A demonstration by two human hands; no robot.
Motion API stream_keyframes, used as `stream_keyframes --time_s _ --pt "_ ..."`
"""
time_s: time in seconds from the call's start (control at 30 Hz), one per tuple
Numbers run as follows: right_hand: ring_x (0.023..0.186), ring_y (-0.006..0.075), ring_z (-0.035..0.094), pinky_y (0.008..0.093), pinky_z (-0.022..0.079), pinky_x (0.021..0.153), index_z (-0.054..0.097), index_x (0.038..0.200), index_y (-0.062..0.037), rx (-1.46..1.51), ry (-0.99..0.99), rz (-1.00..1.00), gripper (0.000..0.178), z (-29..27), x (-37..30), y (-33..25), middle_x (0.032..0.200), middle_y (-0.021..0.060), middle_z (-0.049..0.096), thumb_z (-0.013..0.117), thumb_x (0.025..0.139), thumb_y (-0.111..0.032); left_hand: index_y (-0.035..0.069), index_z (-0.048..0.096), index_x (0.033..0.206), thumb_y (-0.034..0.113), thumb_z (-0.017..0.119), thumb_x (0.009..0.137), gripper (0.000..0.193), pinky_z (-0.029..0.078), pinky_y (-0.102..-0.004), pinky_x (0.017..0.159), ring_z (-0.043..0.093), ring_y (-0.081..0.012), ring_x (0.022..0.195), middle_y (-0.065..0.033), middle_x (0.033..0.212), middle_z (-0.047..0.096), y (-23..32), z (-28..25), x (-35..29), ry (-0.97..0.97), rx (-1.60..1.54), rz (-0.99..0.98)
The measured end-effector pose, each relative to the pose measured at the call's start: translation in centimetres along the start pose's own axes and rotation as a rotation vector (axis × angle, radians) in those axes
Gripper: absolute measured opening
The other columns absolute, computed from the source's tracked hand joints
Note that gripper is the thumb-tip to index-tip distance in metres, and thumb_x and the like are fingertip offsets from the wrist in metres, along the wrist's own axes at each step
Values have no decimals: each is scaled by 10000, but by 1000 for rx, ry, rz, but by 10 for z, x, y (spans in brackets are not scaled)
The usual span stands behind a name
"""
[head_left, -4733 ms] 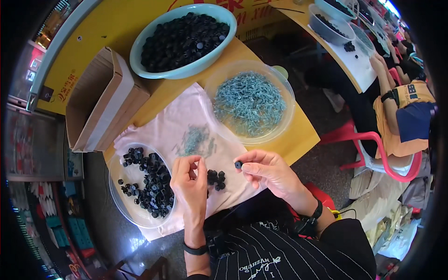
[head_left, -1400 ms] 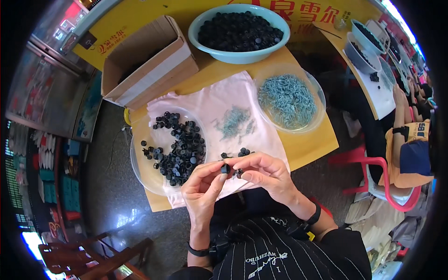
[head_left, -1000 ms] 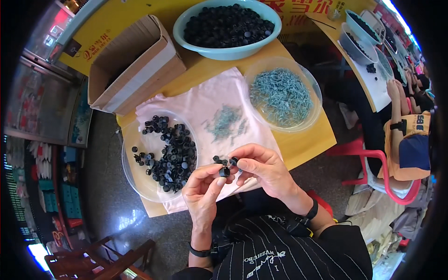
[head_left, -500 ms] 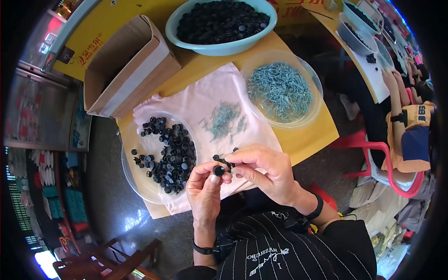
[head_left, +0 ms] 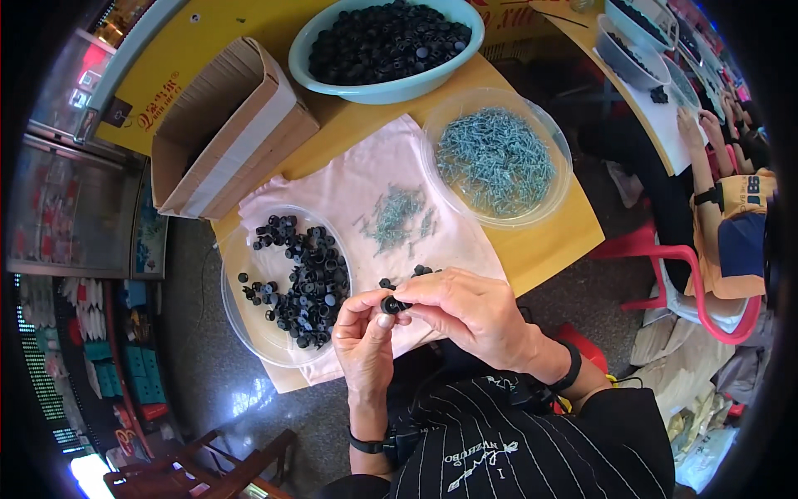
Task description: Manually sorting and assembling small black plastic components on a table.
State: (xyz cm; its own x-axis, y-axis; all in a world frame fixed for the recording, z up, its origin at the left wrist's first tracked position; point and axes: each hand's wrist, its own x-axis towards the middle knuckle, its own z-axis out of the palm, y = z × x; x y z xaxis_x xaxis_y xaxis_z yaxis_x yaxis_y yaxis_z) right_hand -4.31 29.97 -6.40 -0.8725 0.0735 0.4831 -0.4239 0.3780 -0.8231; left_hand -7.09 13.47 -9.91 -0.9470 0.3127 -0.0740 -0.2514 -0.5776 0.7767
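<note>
My left hand (head_left: pixel 366 345) pinches a small round black plastic part (head_left: pixel 391 305) between thumb and fingertips. My right hand (head_left: pixel 478 316) meets it there, its thumb and fingers closed at the same part; whether a second small piece sits between them is hidden. Just beyond my fingers, a few black pieces (head_left: pixel 422 270) lie on the pink cloth (head_left: pixel 332 183). To the left, a clear round tray (head_left: pixel 237 320) holds many black plastic parts (head_left: pixel 316 283). A loose pile of small metal screws (head_left: pixel 396 214) rests on the cloth ahead of my hands.
A second clear tray (head_left: pixel 565 170) at the right holds a heap of screws (head_left: pixel 496 154). At the back stand a pale blue basin (head_left: pixel 374 90) of black parts and an open cardboard box (head_left: pixel 241 137). Right, a red chair (head_left: pixel 702 308) and another person's arms (head_left: pixel 698 145) at a table.
My right hand has moved slightly left and in, its fingertips now closing onto the black part in my left hand. The left hand stays nearly in place.
</note>
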Motion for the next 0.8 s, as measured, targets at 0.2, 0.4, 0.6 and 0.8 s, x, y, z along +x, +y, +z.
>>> stream_keyframes --time_s 0.2,0.4,0.6,0.8 --pt "826 244 663 311 536 716 647 1038 -9 15 10 -28 264 -1 0 3 939 105 666 707 782 16 -31 605 1078 -56 669 839 248 564 -315 805 649 -171 894 -127 1041 652 -4 2 2 -4 81 58" --pt "864 191 666 273 549 727 644 1056 14 228 6 162 228 -3 -5 5 989 109 650 669 831 39 -19 621 1051 -80 673 825 239 575 -335 835 644 -176 924 -141 1097 632 -7 3 2 -29 147 99" --pt "882 155 660 247 555 725 643 1078 19 501 30 372 232 -1 -9 3 1009 106 642 643 850 61 -27 622 1052 -84 669 828 235 575 -339 839 643 -185 942 -143 1117 620 -5 4 1 -39 222 128" --pt "874 187 662 271 541 742 661 1075 14 185 -22 123 264 -6 -7 0 990 113 661 656 818 74 -27 631 1045 -99 662 824 235 575 -343 838 649 -197 941 -149 1114 618 -3 3 0 -59 187 148"
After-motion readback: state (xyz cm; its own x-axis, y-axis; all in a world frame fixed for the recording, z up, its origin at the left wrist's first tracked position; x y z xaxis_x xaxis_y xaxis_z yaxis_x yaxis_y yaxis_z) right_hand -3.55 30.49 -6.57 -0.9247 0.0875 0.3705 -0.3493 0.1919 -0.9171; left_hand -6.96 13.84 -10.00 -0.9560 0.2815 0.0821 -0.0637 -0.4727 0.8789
